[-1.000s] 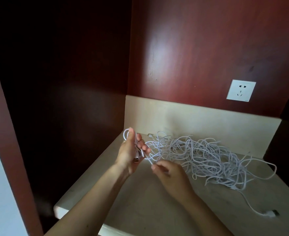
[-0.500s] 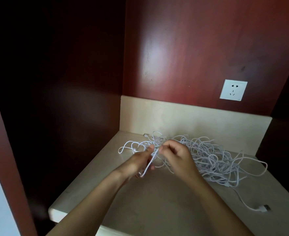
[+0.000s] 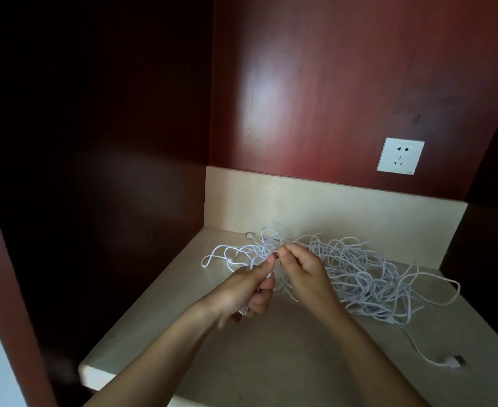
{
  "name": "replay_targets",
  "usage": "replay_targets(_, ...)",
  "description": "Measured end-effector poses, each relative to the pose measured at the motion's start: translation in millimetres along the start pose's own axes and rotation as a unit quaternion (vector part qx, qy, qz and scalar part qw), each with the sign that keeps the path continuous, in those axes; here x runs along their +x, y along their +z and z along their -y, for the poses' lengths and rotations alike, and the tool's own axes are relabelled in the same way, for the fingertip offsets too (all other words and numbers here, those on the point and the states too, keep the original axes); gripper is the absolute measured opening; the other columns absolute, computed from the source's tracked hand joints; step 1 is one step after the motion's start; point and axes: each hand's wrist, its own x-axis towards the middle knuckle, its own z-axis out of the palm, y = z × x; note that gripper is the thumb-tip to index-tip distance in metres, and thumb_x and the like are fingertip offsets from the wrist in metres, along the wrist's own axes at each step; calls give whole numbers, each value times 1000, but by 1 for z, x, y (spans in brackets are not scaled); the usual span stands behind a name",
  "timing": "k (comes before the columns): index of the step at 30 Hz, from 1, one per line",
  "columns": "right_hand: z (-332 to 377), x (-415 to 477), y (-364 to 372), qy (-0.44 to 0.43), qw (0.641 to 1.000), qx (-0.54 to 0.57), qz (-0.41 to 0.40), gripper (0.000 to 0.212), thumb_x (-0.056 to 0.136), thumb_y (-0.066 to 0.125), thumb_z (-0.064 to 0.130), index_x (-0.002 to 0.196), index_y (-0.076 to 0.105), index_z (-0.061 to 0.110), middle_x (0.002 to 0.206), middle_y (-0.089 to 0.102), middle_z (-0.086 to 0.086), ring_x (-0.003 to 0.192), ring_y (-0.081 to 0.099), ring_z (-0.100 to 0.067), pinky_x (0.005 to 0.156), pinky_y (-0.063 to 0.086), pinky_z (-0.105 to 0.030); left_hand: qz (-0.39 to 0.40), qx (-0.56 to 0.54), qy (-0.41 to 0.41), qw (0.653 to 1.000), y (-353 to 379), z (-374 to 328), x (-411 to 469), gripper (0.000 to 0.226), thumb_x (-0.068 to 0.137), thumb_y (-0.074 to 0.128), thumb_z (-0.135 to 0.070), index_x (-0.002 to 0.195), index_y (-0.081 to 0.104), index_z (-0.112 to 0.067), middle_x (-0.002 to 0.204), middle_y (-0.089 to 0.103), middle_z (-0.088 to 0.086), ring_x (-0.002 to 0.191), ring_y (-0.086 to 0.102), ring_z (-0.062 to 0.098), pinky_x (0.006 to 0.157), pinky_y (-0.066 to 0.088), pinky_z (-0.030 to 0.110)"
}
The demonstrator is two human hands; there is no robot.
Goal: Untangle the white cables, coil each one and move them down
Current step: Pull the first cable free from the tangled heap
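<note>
A tangled heap of white cables [image 3: 359, 277] lies on the beige shelf top [image 3: 271, 362], spread from the middle to the right. My left hand [image 3: 243, 292] grips a white strand that runs through its curled fingers. My right hand [image 3: 303, 271] pinches a strand at the heap's left edge, thumb tip close to my left thumb. A few loose loops [image 3: 221, 257] trail to the left of my hands. One cable runs out of the heap to a USB plug [image 3: 454, 362] at the right front.
Dark red wood panels enclose the alcove at the back and left. A beige upstand [image 3: 330, 207] runs along the back of the shelf. A white wall socket [image 3: 400, 156] sits on the back panel at the right. The shelf's front edge [image 3: 95, 374] is near.
My left hand has come down from its raised position and met my right hand at the heap's left edge. Loops once held up by my left hand now lie on the shelf.
</note>
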Motion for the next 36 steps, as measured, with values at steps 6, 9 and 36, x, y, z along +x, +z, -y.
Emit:
replay_targets(6, -11, -13, 8, 9, 995, -98, -30, 22, 85, 55, 48, 83, 55, 25, 63, 59, 7, 59, 54, -11, 62, 46, -37, -237, 41, 129, 962, -9, 4, 9, 55, 103, 31, -46, 89, 73, -15, 50, 50, 0, 42, 39, 10, 35, 29, 18)
replay_targets(9, -11, -20, 11, 11, 990, -142, -2, 24, 86, 57, 46, 79, 57, 23, 69, 66, 11, 66, 62, -8, 68, 50, -36, -275, -98, 126, 948, -15, 6, 18, 54, 103, 31, -46, 91, 76, -17, 64, 64, -3, 56, 54, 7, 51, 40, 18)
replay_targets(36, 31, -2, -6, 15, 999, 26, 28, 19, 94, 59, 4, 77, 67, 5, 63, 55, 11, 61, 48, 0, 61, 39, -17, -16, 88, -9, 996, -8, 8, -2, 63, 94, 19, -71, 67, 45, -19, 54, 52, 2, 47, 44, 12, 40, 31, 19)
